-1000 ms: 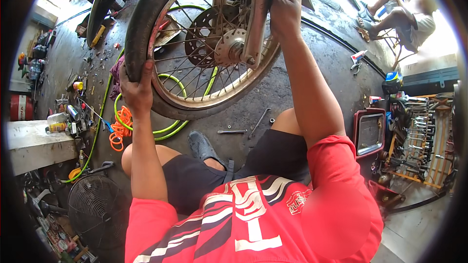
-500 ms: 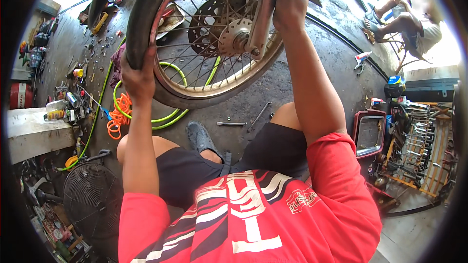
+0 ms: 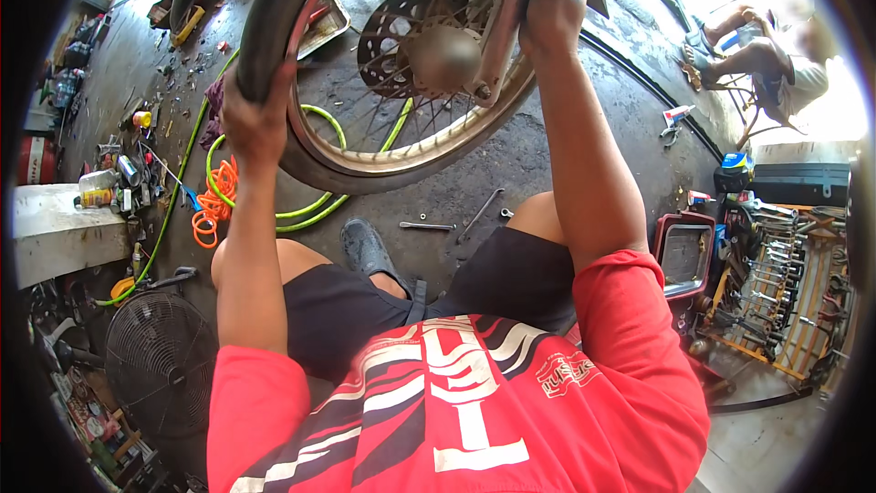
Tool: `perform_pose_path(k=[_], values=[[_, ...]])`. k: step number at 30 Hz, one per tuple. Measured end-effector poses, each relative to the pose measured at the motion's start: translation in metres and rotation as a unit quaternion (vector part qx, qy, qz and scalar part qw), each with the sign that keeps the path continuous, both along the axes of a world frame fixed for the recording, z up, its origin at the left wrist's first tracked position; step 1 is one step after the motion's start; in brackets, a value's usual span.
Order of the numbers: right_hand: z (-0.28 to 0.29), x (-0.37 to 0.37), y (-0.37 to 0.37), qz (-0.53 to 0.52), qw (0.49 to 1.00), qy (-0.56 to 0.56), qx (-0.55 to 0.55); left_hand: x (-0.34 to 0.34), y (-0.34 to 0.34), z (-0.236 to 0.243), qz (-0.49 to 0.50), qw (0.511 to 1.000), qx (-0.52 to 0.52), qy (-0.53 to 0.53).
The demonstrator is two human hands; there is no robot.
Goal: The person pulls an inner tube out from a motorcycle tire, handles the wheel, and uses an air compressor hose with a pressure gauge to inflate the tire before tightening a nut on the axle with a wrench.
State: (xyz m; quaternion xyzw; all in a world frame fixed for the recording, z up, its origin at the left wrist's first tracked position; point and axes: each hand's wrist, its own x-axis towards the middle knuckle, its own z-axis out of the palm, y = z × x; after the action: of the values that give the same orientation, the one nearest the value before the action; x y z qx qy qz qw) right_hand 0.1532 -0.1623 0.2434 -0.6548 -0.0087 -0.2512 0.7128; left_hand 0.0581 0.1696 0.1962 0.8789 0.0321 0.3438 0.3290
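A motorcycle front wheel (image 3: 401, 184) with a black tyre stands before me, its spokes and hub blurred. My left hand (image 3: 255, 119) is closed around the near left side of the tyre, thumb on the rim, with some fingers hidden behind the rubber. Beside the hub sits a drilled brake disc (image 3: 372, 46). My right hand (image 3: 555, 14) wraps round the fork leg (image 3: 502, 32) on the right, above the axle end.
Near my foot lie a spanner (image 3: 429, 225) and a thin rod-like tool (image 3: 480, 215). A green hose (image 3: 319, 210) and orange coiled hose (image 3: 214, 210) are at left, by a fan (image 3: 160, 361). A red-rimmed tray (image 3: 684, 256) and spanner rack (image 3: 776, 283) stand right. Another person sits far right.
The spokes and hub, sharp before, are now smeared, so the wheel is turning. Both hands keep their places on the tyre and fork leg while the view shifts slightly.
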Motion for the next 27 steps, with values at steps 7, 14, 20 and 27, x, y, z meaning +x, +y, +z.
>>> perform_pose_path(k=[7, 14, 20, 27], values=[[-0.007, 0.001, -0.007, -0.104, 0.987, -0.008, -0.123, -0.002, 0.004, 0.001, -0.034, 0.996, -0.065, 0.055], [0.002, -0.046, -0.109, -0.182, 0.971, -0.026, -0.155, 0.017, -0.024, 0.054, -0.031, 0.995, -0.021, 0.097], [0.067, -0.192, -0.163, -0.224, 0.972, -0.07, 0.023, 0.022, -0.028, 0.08, -0.027, 0.99, -0.006, 0.139], [0.039, -0.16, -0.039, -0.121, 0.989, -0.08, 0.0, 0.028, -0.031, 0.098, -0.032, 0.98, 0.008, 0.196]])
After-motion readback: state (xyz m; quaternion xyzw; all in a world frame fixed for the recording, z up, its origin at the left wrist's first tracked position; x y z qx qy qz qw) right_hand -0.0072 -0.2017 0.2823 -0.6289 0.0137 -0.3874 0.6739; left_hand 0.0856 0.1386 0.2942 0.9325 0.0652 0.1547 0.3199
